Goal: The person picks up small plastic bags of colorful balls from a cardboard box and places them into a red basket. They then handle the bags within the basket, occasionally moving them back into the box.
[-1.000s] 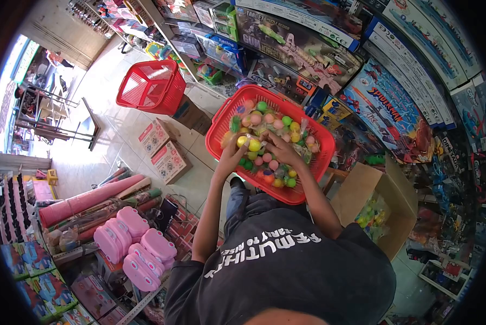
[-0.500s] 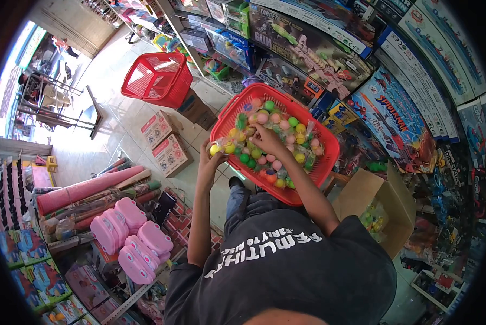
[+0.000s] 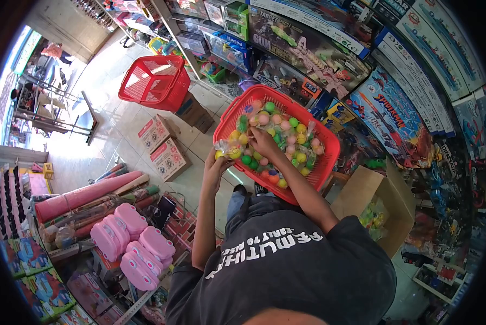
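A red plastic basket (image 3: 323, 176) stands in front of me, filled with clear bags of small balls in yellow, green, pink and orange. At its left rim my left hand (image 3: 214, 167) is closed on a clear plastic bag of yellow balls (image 3: 234, 150). My right hand (image 3: 262, 142) reaches over the basket with its fingers bent together at the right side of that bag, seemingly pinching its plastic. The fingertips are partly hidden by the hand itself.
An open cardboard box (image 3: 356, 197) with more bagged balls stands at my right. Another red basket (image 3: 155, 86) rests on a carton, near stacked boxes (image 3: 167, 157). Pink cases (image 3: 125, 230) and rolls (image 3: 86, 195) lie at left. Boxed toys (image 3: 392, 116) line the right shelves.
My left hand has shifted slightly right and lower, and the bag of yellow balls has risen at the basket's rim. The right hand has moved a little lower, still by the bag.
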### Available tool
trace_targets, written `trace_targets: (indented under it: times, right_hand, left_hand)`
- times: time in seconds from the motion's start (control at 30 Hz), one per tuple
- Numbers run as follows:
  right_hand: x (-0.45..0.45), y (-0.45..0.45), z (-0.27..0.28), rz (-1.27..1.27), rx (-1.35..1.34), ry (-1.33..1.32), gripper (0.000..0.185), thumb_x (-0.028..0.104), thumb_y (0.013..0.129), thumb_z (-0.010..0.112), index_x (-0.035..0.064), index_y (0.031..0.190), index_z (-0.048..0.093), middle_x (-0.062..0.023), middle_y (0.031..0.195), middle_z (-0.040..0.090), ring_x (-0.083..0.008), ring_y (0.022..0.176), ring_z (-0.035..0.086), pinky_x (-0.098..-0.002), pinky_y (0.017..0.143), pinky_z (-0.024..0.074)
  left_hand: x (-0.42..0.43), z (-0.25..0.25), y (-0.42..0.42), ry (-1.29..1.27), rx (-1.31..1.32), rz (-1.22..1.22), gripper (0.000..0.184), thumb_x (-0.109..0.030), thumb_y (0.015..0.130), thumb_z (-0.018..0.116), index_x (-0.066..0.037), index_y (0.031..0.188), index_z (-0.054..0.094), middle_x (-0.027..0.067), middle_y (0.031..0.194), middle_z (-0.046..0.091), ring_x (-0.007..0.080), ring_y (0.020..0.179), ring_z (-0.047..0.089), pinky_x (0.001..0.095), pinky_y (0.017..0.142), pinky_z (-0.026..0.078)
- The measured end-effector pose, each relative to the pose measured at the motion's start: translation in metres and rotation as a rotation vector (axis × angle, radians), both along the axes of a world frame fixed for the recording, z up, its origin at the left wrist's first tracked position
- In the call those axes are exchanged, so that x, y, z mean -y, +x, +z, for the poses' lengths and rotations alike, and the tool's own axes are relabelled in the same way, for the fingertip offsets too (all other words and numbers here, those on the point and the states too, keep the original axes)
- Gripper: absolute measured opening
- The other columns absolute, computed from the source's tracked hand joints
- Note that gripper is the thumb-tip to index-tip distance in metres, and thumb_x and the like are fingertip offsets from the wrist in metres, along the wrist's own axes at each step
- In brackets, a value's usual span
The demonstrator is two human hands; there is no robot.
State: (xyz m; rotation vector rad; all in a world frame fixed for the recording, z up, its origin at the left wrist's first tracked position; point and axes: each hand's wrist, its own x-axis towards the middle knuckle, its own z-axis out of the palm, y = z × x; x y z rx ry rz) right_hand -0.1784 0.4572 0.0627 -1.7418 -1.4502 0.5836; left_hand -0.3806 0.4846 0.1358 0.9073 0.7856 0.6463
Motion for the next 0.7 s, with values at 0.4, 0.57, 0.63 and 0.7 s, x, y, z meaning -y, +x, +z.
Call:
trace_targets:
  times: [0.4, 0.57, 0.63, 0.7]
  right_hand:
    - [0.1, -0.007, 0.063, -0.293, -0.362, 0.147, 0.014, 0.008, 0.075, 0.061, 0.003, 0.082, 0.049, 0.0004, 0.07, 0.049, -0.0051, 0.065, 0.049, -0.0208, 0.059, 0.0412]
    - [0.15, -0.038, 0.076, -0.428, -0.585, 0.26, 0.013, 0.007, 0.077, 0.061, 0.0045, 0.081, 0.049, 0.0025, 0.076, 0.049, -0.0036, 0.069, 0.048, -0.02, 0.059, 0.041]
    - [0.169, -0.051, 0.08, -0.47, -0.634, 0.244, 0.013, 0.008, 0.079, 0.062, 0.0056, 0.081, 0.049, 0.0032, 0.079, 0.048, -0.0028, 0.069, 0.047, -0.0188, 0.059, 0.0402]
    - [0.188, -0.064, 0.076, -0.527, -0.578, 0.258, 0.015, 0.009, 0.079, 0.063, 0.0063, 0.081, 0.049, 0.004, 0.079, 0.047, -0.0018, 0.069, 0.046, -0.017, 0.058, 0.0388]
  left_hand:
    - [0.002, 0.0, 0.002, -0.108, 0.094, -0.285, 0.039, -0.009, 0.085, 0.044, 0.001, 0.122, 0.04, 0.0109, 0.112, 0.053, 0.0172, 0.097, 0.054, 0.0288, 0.075, 0.046]
    - [0.021, 0.005, 0.008, -0.182, 0.111, -0.433, 0.035, -0.014, 0.088, 0.046, 0.0, 0.12, 0.041, 0.0097, 0.11, 0.054, 0.0163, 0.095, 0.055, 0.0277, 0.073, 0.046]
    - [0.029, 0.002, 0.01, -0.205, 0.104, -0.488, 0.035, -0.016, 0.088, 0.047, -0.001, 0.119, 0.042, 0.009, 0.11, 0.054, 0.0159, 0.094, 0.055, 0.0271, 0.073, 0.046]
    - [0.039, -0.004, 0.013, -0.12, 0.049, -0.613, 0.035, -0.018, 0.088, 0.052, -0.002, 0.118, 0.043, 0.007, 0.109, 0.054, 0.0134, 0.092, 0.055, 0.0252, 0.07, 0.046]
